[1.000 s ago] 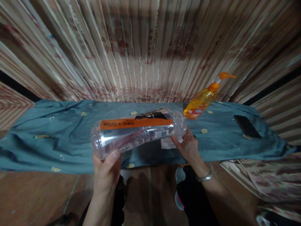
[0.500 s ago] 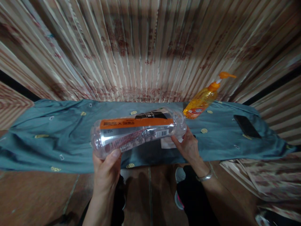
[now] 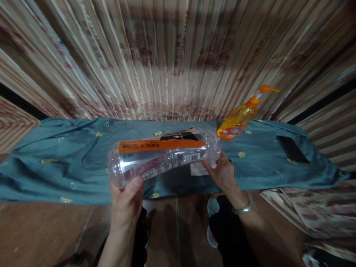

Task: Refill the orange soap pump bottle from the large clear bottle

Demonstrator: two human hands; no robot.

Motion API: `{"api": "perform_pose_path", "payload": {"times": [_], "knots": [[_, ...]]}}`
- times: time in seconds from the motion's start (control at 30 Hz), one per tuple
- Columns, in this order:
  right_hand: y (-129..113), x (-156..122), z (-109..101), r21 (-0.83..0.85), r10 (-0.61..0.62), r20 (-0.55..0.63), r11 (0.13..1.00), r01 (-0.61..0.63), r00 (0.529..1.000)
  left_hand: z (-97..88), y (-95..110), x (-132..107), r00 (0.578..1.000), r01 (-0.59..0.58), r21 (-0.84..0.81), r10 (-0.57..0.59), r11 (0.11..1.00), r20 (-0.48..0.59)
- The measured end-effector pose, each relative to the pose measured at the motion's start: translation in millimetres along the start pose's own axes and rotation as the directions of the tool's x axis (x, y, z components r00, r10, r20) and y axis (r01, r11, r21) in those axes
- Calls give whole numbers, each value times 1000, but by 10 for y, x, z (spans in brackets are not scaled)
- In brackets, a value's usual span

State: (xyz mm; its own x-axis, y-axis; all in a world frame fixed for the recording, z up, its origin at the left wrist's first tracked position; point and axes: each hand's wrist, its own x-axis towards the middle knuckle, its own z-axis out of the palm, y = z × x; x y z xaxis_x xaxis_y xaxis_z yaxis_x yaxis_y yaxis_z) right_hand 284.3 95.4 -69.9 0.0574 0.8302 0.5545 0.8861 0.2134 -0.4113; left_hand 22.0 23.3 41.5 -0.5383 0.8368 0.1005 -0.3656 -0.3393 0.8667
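Note:
I hold a large clear plastic bottle (image 3: 162,155) lying sideways in the air, with an orange, black and silver label. My left hand (image 3: 125,202) grips its base end at the left, thumb pressed on the plastic. My right hand (image 3: 222,173) is closed around its neck end at the right; the cap is hidden behind the fingers. The bottle hangs just above a narrow table covered by a blue-grey cloth (image 3: 66,155) with small gold dots.
An orange pump bottle of liquid (image 3: 240,118) stands on the cloth at the back right. A black phone (image 3: 292,149) lies farther right. A white paper (image 3: 198,168) lies under the bottle. Striped curtains (image 3: 172,59) hang behind; brown floor tiles and my shoes show below.

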Motion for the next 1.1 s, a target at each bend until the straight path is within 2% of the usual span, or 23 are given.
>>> {"api": "perform_pose_path", "payload": {"times": [0.2,0.53,1.1], "knots": [[7,2,10,-16,-23,-20,1000,23,1000,9,28,-11,999,35,20,-35,999,13],[10,4,1,-17,-5,1,1000,5,1000,31,36,-19,999,36,10,-36,999,-16],[-4,11,-5,-28,-27,-15,999,27,1000,3,15,-25,999,35,7,-35,999,-6]]}}
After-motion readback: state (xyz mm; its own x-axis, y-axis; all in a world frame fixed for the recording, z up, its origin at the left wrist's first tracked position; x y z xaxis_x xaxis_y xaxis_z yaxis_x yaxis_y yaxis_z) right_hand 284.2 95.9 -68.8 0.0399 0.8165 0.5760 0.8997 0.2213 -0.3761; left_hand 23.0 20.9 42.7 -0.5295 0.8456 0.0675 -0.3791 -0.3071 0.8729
